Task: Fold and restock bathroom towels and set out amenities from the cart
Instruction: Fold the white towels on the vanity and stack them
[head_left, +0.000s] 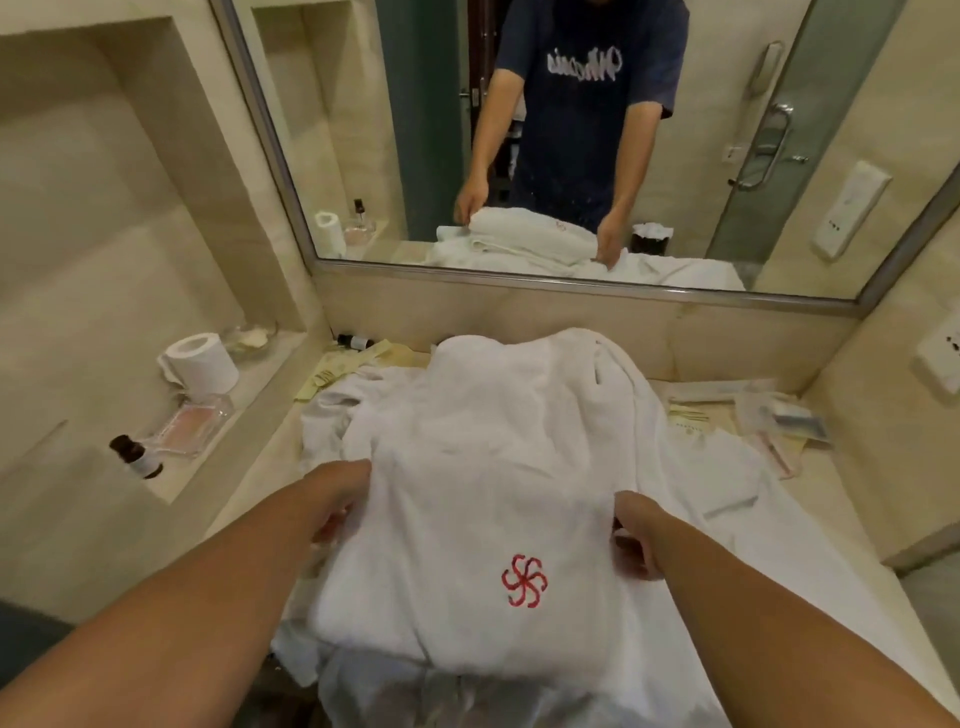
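Towel (467, 467), white w/ a red pinwheel logo (523, 580) near its front end, lies folded on the vanity counter (831, 499) atop more loose white cloth. Long axis runs away from the person, front edge nearest the body, far end rounded up close to the mirror (519, 156) wall.

Left hand (337, 499) grips the towel's left edge abt halfway along, fingers tucked under the cloth, thumb side on top. Right hand (636, 540) does the same on the right edge, slightly nearer the body, fingers curled in and closed on the fabric. So towel sits squarely btwn both hands, neither clearly closer; a lift or a fold would prob go along that long axis, near end toward far end or vice versa.

Outward: amenity packets (779, 415) on the counter to the right, a small dark bottle (353, 341) by the back wall. Left ledge holds a toilet roll (200, 361), a glass tray (189, 423) and a 2nd small bottle (136, 456).
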